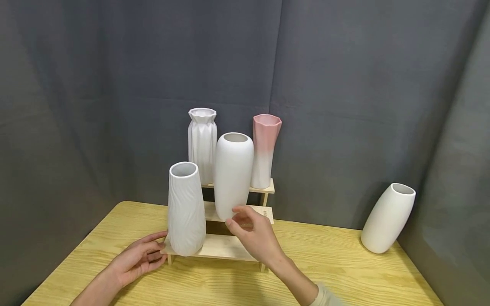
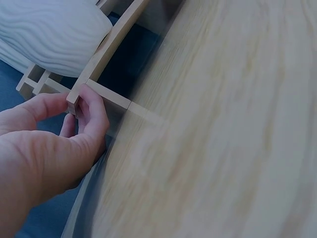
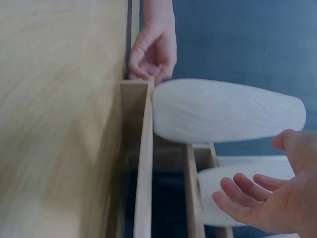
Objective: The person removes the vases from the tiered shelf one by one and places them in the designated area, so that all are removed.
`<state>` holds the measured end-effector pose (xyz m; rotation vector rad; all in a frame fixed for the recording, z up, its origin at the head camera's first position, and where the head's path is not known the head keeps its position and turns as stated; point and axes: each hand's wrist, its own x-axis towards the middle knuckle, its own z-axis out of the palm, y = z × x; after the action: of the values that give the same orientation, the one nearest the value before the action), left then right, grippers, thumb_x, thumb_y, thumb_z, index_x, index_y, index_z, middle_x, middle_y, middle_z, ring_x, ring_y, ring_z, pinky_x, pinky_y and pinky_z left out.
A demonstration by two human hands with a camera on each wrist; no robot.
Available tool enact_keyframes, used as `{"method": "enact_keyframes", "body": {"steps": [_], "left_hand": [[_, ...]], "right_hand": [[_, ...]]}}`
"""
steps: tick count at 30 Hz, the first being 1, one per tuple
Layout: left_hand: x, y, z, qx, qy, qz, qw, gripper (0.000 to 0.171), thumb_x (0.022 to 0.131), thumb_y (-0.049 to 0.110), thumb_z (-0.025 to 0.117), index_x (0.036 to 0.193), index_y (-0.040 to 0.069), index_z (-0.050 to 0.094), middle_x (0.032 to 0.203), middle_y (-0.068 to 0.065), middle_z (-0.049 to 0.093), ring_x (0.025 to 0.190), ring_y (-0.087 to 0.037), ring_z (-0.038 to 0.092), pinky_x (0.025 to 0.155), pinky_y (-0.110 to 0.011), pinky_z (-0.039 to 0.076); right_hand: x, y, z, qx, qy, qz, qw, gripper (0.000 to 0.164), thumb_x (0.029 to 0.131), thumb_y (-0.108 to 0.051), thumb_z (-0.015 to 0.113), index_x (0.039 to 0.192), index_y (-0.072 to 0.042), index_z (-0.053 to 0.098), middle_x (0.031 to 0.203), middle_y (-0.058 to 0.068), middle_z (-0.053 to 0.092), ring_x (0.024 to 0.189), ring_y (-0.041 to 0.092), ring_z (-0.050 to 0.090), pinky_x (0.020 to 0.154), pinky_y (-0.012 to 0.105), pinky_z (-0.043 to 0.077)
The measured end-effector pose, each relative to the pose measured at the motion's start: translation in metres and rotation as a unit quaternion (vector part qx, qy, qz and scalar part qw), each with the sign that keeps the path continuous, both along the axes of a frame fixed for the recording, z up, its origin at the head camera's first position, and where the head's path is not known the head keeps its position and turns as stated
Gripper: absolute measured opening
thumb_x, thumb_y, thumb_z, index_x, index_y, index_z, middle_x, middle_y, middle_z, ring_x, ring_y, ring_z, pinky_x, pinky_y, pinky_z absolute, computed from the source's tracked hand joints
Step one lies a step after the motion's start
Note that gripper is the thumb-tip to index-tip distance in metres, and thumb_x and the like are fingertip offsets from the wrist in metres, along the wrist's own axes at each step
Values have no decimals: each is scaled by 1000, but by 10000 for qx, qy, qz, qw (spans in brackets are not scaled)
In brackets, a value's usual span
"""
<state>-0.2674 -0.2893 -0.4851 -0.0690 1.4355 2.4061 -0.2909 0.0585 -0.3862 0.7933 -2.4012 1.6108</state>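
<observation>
A three-step wooden display stand holds several vases. My left hand pinches the left end of its lowest step between thumb and fingers, as the left wrist view shows. Just beside that hand, a white vase with a wavy relief stands on the lowest step. My right hand is in front of the smooth white vase on the middle step, its fingers loosely bent and spread near the vase's lower part. Whether the fingertips touch it I cannot tell. In the right wrist view that hand grips nothing.
On the top step stand a white pleated vase and a pink-to-white vase. Another white vase leans at the table's right side. Grey curtains rise behind and beside the wooden table.
</observation>
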Motion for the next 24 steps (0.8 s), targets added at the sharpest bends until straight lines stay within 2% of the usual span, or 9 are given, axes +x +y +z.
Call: {"method": "enact_keyframes", "body": {"steps": [6, 11, 18, 21, 24], "left_hand": [[0, -1, -3, 107, 23, -42, 9999, 36, 103, 0, 52, 134, 15, 57, 108, -8, 55, 94, -18, 60, 91, -35, 54], [-1, -2, -3, 124, 115, -127, 9998, 36, 103, 0, 50, 135, 15, 58, 108, -8, 56, 95, -18, 61, 91, -35, 54], [0, -2, -3, 63, 180, -161, 9997, 34, 104, 0, 51, 133, 17, 60, 115, -11, 60, 97, -18, 62, 89, -33, 54], [-1, -2, -3, 92, 168, -160, 9997, 34, 104, 1, 52, 134, 15, 60, 117, -12, 61, 97, -18, 62, 89, -33, 55], [0, -3, -4, 139, 183, -176, 9996, 33, 104, 2, 53, 132, 16, 62, 116, -11, 62, 97, -18, 63, 89, -33, 55]], "right_hand": [[8, -35, -18, -368, -335, 208, 9985, 49, 94, -36, 76, 129, -4, 63, 117, 5, 66, 109, 21, 64, 96, 43, 53], [10, -60, -32, -394, -525, 169, 9977, 65, 88, -41, 82, 138, -8, 56, 128, 3, 60, 117, 24, 58, 98, 50, 50], [4, -79, -44, -420, -702, 502, 9954, 77, 80, -43, 88, 143, -15, 52, 121, -2, 61, 107, 22, 62, 93, 47, 53], [3, -84, -46, -375, -722, 456, 9956, 82, 77, -46, 90, 143, -17, 50, 118, -5, 61, 103, 21, 63, 89, 44, 55], [3, -89, -47, -301, -706, 317, 9965, 86, 74, -50, 90, 143, -19, 50, 120, -8, 61, 107, 18, 62, 92, 43, 53]]}}
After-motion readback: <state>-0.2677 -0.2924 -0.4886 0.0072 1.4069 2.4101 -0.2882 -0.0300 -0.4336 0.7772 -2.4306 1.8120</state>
